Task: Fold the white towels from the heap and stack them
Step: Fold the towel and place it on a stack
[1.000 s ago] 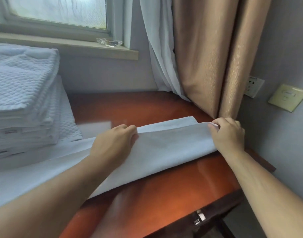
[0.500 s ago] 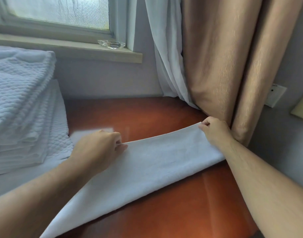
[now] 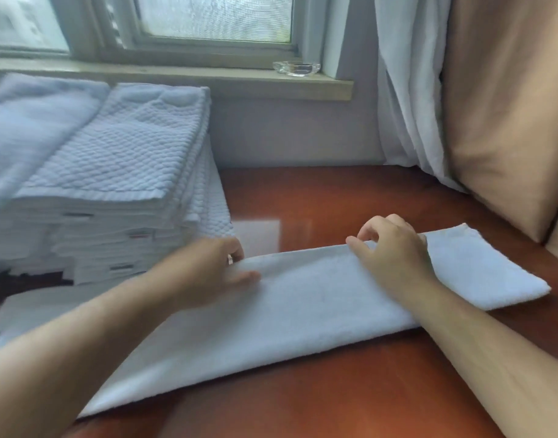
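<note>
Two hands work on one white towel point(image 3: 303, 314), which lies folded into a long narrow band across the red-brown table point(image 3: 350, 197). The band runs from the near left edge of the view up toward the far right.

The left hand point(image 3: 208, 270) is at the far long edge of the band, near its middle. Its thumb lies flat on top and its fingers curl behind the edge, so it pinches the cloth there.

The right hand point(image 3: 394, 254) sits further right on the same edge, palm down on the towel. Its thumb tip is at the edge and its fingers are bent and slightly raised. Whether they grip the cloth or only rest above it cannot be told. The right end of the band extends past this hand and lies flat on the wood.

A stack of folded towels point(image 3: 119, 159), waffle-textured on top, stands at the left of the table against the wall, just beyond the left hand.

Behind the table, a small glass dish point(image 3: 296, 68) rests on the window sill point(image 3: 208, 79). At the right, a white curtain point(image 3: 407, 90) hangs beside a tan curtain point(image 3: 508, 105).
</note>
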`<move>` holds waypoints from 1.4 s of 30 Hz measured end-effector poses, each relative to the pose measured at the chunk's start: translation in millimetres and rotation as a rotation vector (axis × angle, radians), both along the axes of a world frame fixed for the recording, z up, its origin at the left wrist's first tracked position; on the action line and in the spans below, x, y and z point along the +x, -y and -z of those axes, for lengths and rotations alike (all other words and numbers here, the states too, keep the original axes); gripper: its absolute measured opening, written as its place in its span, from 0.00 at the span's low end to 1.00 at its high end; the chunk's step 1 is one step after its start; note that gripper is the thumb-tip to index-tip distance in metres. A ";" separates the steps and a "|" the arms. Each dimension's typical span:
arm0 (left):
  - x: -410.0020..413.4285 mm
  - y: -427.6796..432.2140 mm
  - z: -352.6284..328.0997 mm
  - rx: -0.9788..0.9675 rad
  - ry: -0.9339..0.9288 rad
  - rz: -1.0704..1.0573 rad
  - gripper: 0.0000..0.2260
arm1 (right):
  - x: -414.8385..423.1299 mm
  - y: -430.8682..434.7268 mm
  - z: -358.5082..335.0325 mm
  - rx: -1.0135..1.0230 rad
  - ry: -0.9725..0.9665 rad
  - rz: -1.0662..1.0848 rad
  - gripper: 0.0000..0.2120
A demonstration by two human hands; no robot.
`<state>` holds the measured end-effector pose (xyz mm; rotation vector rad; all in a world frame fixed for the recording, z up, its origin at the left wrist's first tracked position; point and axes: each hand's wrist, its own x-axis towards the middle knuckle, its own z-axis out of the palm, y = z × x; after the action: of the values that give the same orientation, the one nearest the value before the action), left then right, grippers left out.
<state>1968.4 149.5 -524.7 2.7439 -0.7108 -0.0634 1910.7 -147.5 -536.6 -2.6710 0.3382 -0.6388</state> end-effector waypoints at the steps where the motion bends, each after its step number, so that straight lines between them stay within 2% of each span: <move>1: -2.3 -18.5 -3.9 0.005 -0.056 -0.006 0.16 | 0.7 -28.3 -0.5 0.008 -0.001 -0.091 0.09; 5: -13.7 -88.4 -19.3 0.038 -0.264 -0.004 0.21 | 0.2 -119.4 -5.0 -0.056 -0.007 -0.431 0.09; 7: -19.6 -116.3 -22.3 0.084 -0.260 -0.025 0.20 | 1.5 -149.3 -6.6 -0.088 -0.015 -0.561 0.09; 9: -25.2 -141.7 -20.5 0.172 -0.177 -0.070 0.19 | 4.4 -172.3 -7.3 -0.109 -0.055 -0.637 0.11; 12: -31.3 -174.4 -15.3 0.245 -0.103 -0.121 0.16 | 8.0 -194.5 -8.0 -0.101 -0.079 -0.658 0.13; 16: -33.4 -204.4 -13.7 -0.019 0.013 -0.176 0.05 | 12.0 -208.1 -9.2 -0.163 -0.086 -0.661 0.15; 19: -30.8 -219.2 -14.7 -0.119 0.139 -0.310 0.08 | 15.7 -209.7 -13.3 -0.215 -0.101 -0.614 0.17; 22: -28.1 -225.8 -10.1 -0.156 0.182 -0.384 0.09 | 14.7 -211.4 -14.3 -0.271 -0.105 -0.553 0.16; 28: -26.3 -222.7 9.9 -0.065 0.255 -0.493 0.14 | 5.3 -216.1 -1.8 -0.229 -0.141 -0.582 0.11; 31: -32.3 -231.9 14.2 -0.038 0.285 -0.654 0.11 | 4.0 -213.0 -0.4 -0.191 -0.121 -0.592 0.09; 33: -39.5 -236.9 14.3 -0.126 0.299 -0.728 0.09 | 2.6 -215.7 0.8 -0.199 -0.049 -0.608 0.07; 34: -44.4 -236.2 14.0 -0.189 0.324 -0.708 0.08 | 1.6 -219.1 1.3 -0.189 -0.016 -0.636 0.06; 36: -57.1 -230.9 14.3 -0.285 0.363 -0.519 0.07 | -0.5 -230.1 2.3 -0.156 0.008 -0.723 0.04; 39: -75.8 -219.0 21.5 -0.192 0.179 -0.246 0.19 | -1.2 -248.5 4.7 -0.084 -0.042 -0.856 0.08; 40: -78.5 -218.8 26.6 -0.145 0.118 -0.232 0.23 | -1.4 -254.1 6.0 -0.060 -0.059 -0.877 0.09; 42: -80.6 -223.6 37.0 -0.124 0.083 -0.242 0.23 | -2.1 -262.4 9.6 -0.013 -0.073 -0.878 0.06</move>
<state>1887.8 373.1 -561.7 2.7027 -0.3842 0.1432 1908.6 114.9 -546.2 -2.4942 -0.7855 -0.2531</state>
